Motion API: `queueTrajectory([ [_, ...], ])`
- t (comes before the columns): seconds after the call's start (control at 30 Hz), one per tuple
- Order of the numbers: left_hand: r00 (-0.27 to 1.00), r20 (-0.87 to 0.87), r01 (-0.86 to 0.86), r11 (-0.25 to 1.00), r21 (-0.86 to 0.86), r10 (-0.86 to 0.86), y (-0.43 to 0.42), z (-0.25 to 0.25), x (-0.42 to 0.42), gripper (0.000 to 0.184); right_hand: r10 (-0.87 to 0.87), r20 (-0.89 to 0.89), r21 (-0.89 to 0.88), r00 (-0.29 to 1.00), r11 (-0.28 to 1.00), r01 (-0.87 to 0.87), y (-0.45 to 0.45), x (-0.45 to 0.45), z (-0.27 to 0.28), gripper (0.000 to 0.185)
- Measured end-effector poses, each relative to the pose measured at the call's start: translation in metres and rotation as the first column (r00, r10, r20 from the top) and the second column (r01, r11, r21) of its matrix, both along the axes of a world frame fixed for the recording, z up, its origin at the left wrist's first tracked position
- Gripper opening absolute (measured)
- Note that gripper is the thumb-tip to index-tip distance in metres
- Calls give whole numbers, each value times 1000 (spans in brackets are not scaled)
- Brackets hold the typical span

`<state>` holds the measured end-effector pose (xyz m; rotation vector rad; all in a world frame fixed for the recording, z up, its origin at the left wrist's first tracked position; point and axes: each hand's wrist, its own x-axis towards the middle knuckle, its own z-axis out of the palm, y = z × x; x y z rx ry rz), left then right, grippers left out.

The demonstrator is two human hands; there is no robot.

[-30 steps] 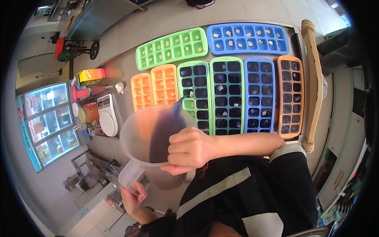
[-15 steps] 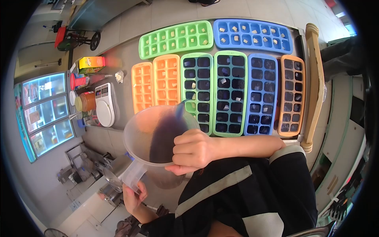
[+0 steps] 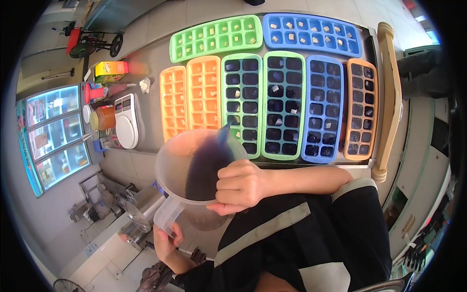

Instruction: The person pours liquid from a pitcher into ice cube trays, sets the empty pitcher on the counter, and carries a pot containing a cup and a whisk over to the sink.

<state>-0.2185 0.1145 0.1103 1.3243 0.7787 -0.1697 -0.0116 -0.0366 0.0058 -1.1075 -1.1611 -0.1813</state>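
My right hand [image 3: 239, 187] is closed on the rim of a tilted translucent pitcher [image 3: 175, 165] holding dark blue liquid. The fingers of my left hand [image 3: 168, 239] curl round its handle, low on the left. The spout is over the lower left compartments of a green tray [image 3: 260, 117], mostly filled with dark liquid. Right of it stand another dark-filled green tray [image 3: 303, 107], a blue tray [image 3: 341, 107] and an orange tray [image 3: 373, 107]. Two orange trays [image 3: 187, 107] [image 3: 220, 97] on the left hold pale cubes without dark liquid.
Behind, a green tray [image 3: 216, 22] and a blue tray [image 3: 314, 17] hold pale cubes. A white scale [image 3: 126, 126], a jar [image 3: 103, 118] and a yellow box [image 3: 111, 68] stand on the left. A wooden rail [image 3: 387, 102] borders the right side.
The trays have shifted upward in view, and the spout is now lower along the green tray. More of that tray's left-column compartments are dark. Both hands keep their hold on the pitcher.
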Motion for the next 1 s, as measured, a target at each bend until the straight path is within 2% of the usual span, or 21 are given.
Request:
queueTrajectory([
  [0.17,1000,-19,-3,1000,22,3,-3,0,-7,59,13,-5,-40,1000,999,-13,-2,-9,-2,26],
  [0.23,999,-30,-13,1000,24,14,-4,0,-10,59,17,-24,36,1000,999,-16,0,-13,-4,34],
  [1.0,999,-28,-20,999,48,21,-11,-5,-58,63,92,-31,30,995,995,-91,-5,-52,-8,34],
])
